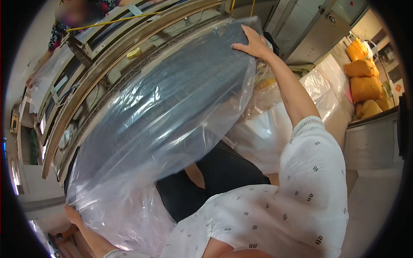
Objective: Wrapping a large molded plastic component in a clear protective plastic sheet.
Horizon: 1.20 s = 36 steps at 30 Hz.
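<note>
A wide sheet of clear plastic film lies over a long dark surface in front of me and drapes toward my lap. At the lower left, my left hand is closed on a gathered edge of the film, its fingertips partly hidden. My right hand rests on the film's far right end, with thumb and fingers spread apart. Loose folds of the film hang down beside my left forearm and over my dark trousers.
Beyond the film runs a long machine frame with rails and a yellow tube. Across it, another person's hand touches more clear film. More plastic is heaped at my right. Orange sacks are piled past a door.
</note>
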Motion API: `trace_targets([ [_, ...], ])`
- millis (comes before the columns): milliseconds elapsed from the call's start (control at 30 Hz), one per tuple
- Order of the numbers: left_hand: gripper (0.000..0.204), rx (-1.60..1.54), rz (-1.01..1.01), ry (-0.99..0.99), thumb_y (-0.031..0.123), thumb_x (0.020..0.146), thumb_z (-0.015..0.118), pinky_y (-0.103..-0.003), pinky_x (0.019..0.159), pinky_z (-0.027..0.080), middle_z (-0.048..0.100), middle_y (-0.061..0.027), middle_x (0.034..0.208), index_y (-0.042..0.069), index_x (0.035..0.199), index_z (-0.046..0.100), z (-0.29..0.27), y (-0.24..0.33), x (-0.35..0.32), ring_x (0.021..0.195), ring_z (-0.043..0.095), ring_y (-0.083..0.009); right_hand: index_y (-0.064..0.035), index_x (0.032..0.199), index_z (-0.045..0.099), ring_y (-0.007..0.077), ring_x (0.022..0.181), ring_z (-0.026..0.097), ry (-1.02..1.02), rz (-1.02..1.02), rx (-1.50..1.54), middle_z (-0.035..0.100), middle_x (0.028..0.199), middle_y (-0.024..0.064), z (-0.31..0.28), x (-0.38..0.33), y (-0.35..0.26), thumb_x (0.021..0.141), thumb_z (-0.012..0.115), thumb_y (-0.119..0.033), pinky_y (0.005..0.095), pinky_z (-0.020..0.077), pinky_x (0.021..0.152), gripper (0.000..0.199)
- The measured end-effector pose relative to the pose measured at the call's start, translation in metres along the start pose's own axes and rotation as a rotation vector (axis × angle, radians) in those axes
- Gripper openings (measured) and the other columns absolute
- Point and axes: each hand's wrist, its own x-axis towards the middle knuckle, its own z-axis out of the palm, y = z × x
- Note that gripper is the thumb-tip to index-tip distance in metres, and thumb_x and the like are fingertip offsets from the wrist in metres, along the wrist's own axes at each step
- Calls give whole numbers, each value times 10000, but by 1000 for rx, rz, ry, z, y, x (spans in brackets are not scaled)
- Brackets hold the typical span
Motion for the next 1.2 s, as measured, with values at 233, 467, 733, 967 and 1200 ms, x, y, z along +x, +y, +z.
trace_targets([
  [233,326,27,-212,-194,217,921,377,-455,811,409,567,-247,1004,-28,1086,512,-3,-28,34,943,532,-404,-261,1342,387,321,1259,306,-94,214,-78,303,1419,78,-5,16,3,817,428,-608,489,264,998,630],
  [467,352,-545,356,-303,155,908,469,-356,916,396,532,-161,1177,4,1226,476,-131,241,82,1096,503,-274,-101,1199,514,276,1037,535,232,-170,-155,501,1224,172,28,10,63,858,452,-508,393,438,814,535],
  [733,407,-667,762,-33,269,945,374,-388,991,285,429,-201,1293,35,1266,464,-152,436,-4,1177,406,-347,-83,953,601,216,810,585,16,346,59,626,822,45,-1,-52,290,869,500,-347,388,463,676,295],
  [967,434,-570,682,-42,297,945,363,-390,995,286,434,-196,1294,16,1259,466,-153,421,-11,1185,402,-337,-17,717,629,261,555,605,-594,935,234,628,671,149,151,-298,189,784,524,-559,386,494,586,556],
  [1200,435,-557,691,-55,295,954,349,-385,998,288,436,-187,1291,10,1264,457,-160,429,-14,1194,393,-324,-10,926,578,265,848,616,-271,1116,72,642,861,129,149,-373,138,780,632,-348,370,481,733,372],
])
